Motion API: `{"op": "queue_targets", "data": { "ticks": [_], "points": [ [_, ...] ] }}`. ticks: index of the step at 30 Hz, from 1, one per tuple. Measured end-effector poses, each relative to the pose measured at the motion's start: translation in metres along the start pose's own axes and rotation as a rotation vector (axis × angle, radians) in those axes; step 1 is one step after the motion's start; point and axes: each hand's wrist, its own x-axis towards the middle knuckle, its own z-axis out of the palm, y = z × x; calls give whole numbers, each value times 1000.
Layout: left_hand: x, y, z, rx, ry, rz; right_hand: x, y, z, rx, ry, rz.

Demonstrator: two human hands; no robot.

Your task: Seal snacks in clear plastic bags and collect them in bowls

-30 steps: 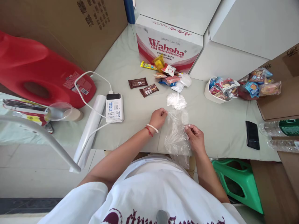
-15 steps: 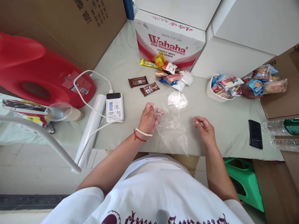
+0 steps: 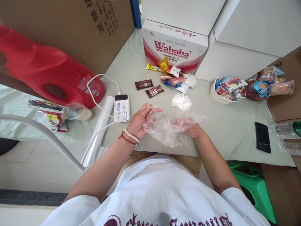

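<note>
- Left hand (image 3: 141,122) is holding its fingers partly spread, clear plastic (image 3: 168,133) covering some
- Right hand (image 3: 191,127) is touching that plastic by the table's (image 3: 227,144) near edge; whether pinching, cannot tell

The clear, thin plastic film (image 3: 166,133) extends, crumpled and loose, between your left hand (image 3: 138,123) and your right hand (image 3: 191,129) above the table (image 3: 225,135), your fingers visible through its transparent layers.
</note>
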Motion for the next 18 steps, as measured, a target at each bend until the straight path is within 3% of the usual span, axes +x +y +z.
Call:
{"op": "queue_targets", "data": {
  "ticks": [3,6,9,15,18],
  "points": [
    [22,-6,-20,-54,201,-56,-14,5,9,180,209,18],
    [36,-10,-27,-113,287,-63,-19,7,14,302,372,121],
    [38,-11,-27,-192,240,-49,-13,7,18,339,440,193],
    [26,-12,-27,-272,81,-60,8,4,38,455,299,349],
    [18,-18,-31,-249,72,-29,14,5,47,452,398,309]
  ]
}}
